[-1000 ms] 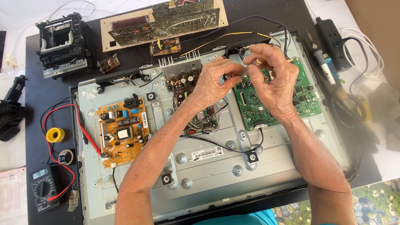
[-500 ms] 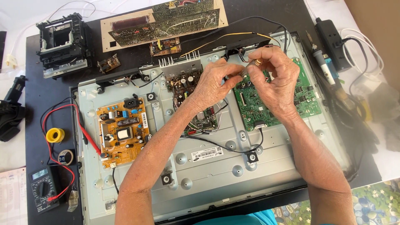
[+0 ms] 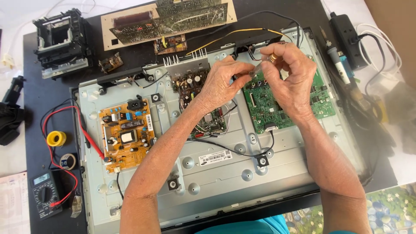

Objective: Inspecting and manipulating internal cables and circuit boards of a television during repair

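Both hands are barely shifting since a second ago, hovering above the green circuit board point(image 3: 288, 102). Left hand point(image 3: 225, 84) and right hand point(image 3: 288, 73) are pinching a small pale part point(image 3: 256, 70) between fingertips. White rectangular label point(image 3: 215, 157) is lying on the grey metal chassis point(image 3: 216, 182) below.

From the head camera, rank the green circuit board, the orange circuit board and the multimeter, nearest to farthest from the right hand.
1. Green circuit board, directly beneath the right hand.
2. Orange circuit board, left on the metal panel.
3. Multimeter, far lower left, off the panel.
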